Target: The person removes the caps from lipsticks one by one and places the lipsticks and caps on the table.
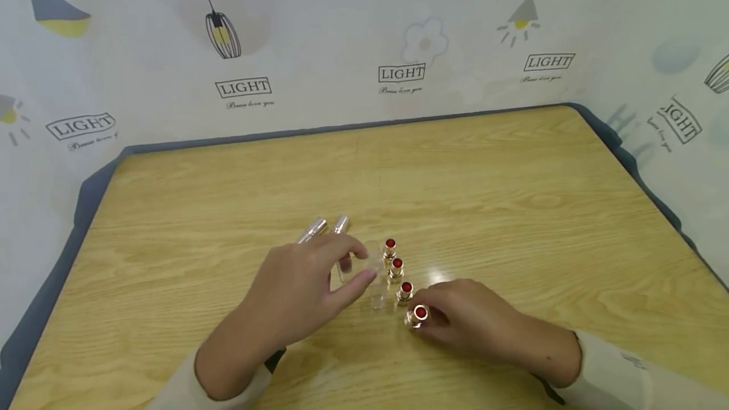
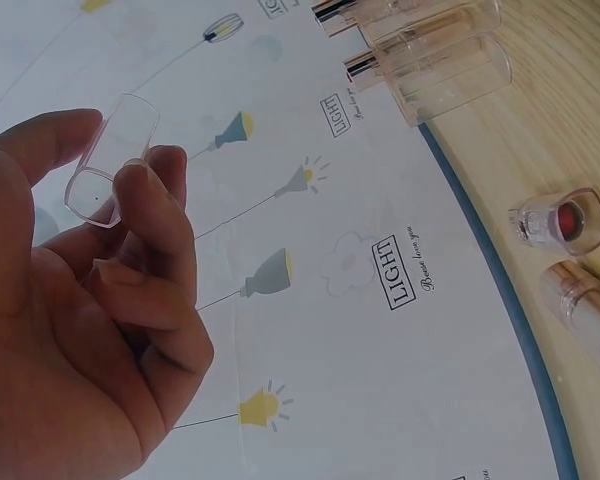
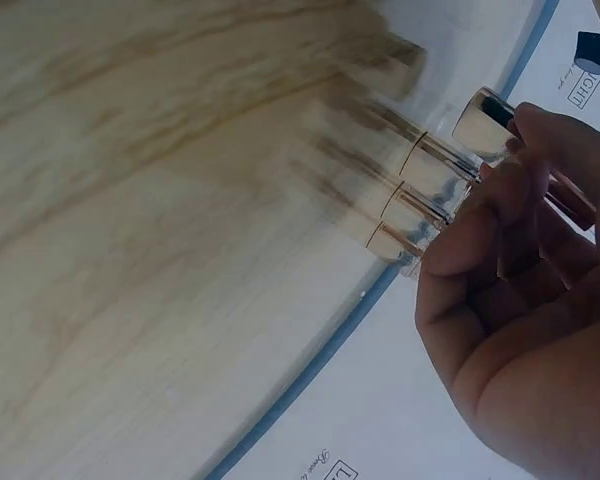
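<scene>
left hand (image 1: pixel 302 290): you're pinching a clear cap (image 2: pixel 110 160); capped tubes (image 1: pixel 324 228) just behind
right hand (image 1: pixel 473 321): gripping the nearest lipstick (image 1: pixel 419 315); three lipsticks (image 1: pixel 397 267) crowd alongside
bench (image 1: pixel 512 207): loads of open room; edges well off

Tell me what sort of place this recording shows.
Probably a staged recording tabletop, not a lived-in room: a bare wooden table enclosed by a printed backdrop of lamps and "LIGHT" lettering, with only open lipsticks and clear caps on it.

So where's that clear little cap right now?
In the head view the clear cap sits pinched in the left hand, just left of the row of red lipsticks, above the wooden table.
</scene>
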A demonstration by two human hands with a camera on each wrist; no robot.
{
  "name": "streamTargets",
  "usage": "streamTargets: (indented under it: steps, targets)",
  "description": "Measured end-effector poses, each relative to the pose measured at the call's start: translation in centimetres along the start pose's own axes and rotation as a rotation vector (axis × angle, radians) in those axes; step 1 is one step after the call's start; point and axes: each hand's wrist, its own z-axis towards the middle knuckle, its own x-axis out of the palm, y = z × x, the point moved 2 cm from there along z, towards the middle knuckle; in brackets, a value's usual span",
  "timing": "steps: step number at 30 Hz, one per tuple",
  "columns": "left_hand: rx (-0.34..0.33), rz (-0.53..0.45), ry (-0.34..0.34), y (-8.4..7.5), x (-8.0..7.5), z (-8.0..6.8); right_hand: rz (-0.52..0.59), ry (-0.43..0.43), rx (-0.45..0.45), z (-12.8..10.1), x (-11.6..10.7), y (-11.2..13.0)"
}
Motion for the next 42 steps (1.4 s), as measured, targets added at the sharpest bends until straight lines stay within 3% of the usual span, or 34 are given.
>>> streamTargets:
  steps: [20,30,36,42]
  targets:
    - [-0.012,0.018,0.02,-0.3,0.1,0.1,-0.099,-0.015,-0.017,0.3,1.1,-0.3]
    - [-0.01,0.015,-0.041,-0.4,0.4,0.0,-0.113,-0.016,-0.014,0.0,1.3,-0.5]
    - [-0.019,-0.005,-0.042,-0.5,0.4,0.1,-0.103,-0.009,0.045,-1.1,-0.4,-0.5]
    - [-0.039,-0.022,-0.01,-0.6,0.4,0.0,-0.084,-0.072,0.102,-1.4,-3.4,-0.7]
